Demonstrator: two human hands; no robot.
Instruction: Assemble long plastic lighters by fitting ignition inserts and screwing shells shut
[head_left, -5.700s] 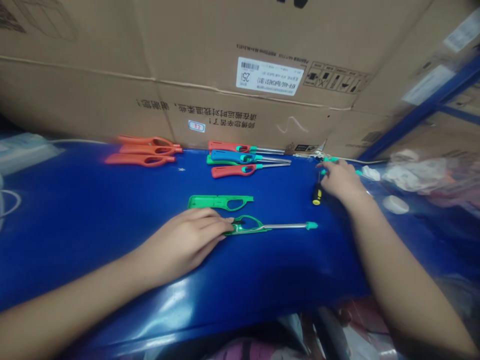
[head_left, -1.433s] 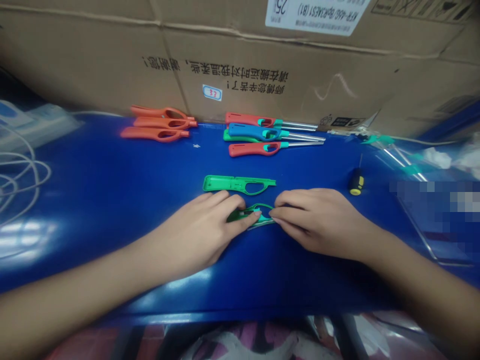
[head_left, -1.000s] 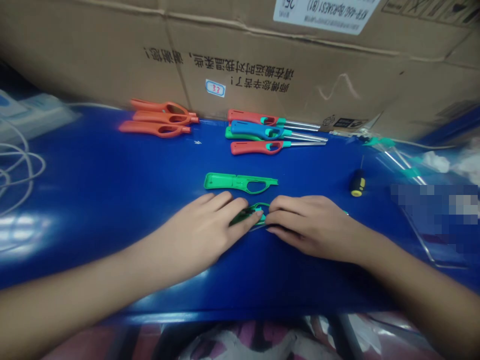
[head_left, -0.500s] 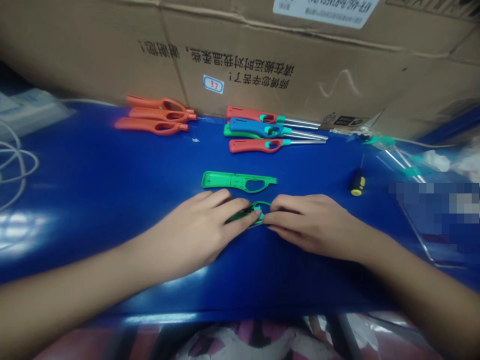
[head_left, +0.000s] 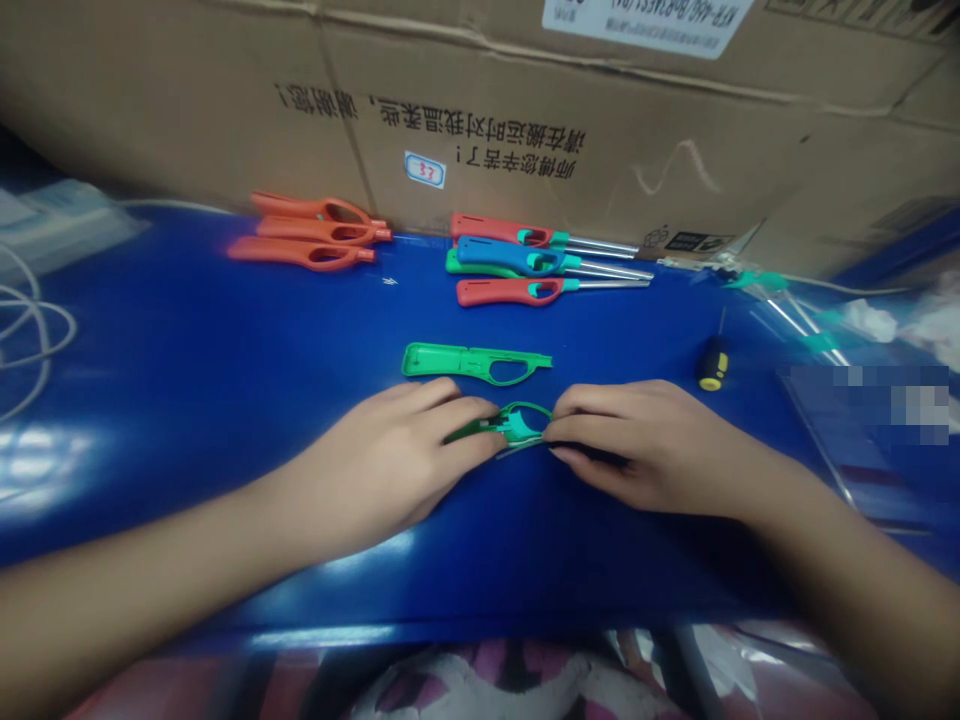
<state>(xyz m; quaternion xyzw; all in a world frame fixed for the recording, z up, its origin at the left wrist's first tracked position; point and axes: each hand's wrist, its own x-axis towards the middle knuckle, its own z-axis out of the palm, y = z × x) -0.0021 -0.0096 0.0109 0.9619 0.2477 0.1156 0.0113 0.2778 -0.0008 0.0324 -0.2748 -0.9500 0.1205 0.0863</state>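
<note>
Low over the blue table, my left hand (head_left: 409,470) is closed around the handle end of a green lighter shell half (head_left: 517,408). A teal trigger (head_left: 523,430) sits in the loop of that shell. My right hand (head_left: 645,445) pinches the shell's front end from the other side; its fingertips hide what lies there. Just beyond my hands, another green lighter shell half (head_left: 442,360) lies with its hollow side up, touched by neither hand.
Several assembled lighters (head_left: 510,290) lie at the back, with orange lighter shells (head_left: 300,252) to their left. A black and yellow screwdriver (head_left: 712,368) is at the right. A large cardboard box (head_left: 225,110) walls off the back. White cable (head_left: 37,325) coils at far left.
My right hand has shifted slightly right along the shell. My left fingers have drawn back a little, so more of the teal trigger shows. The things on the table stay put.
</note>
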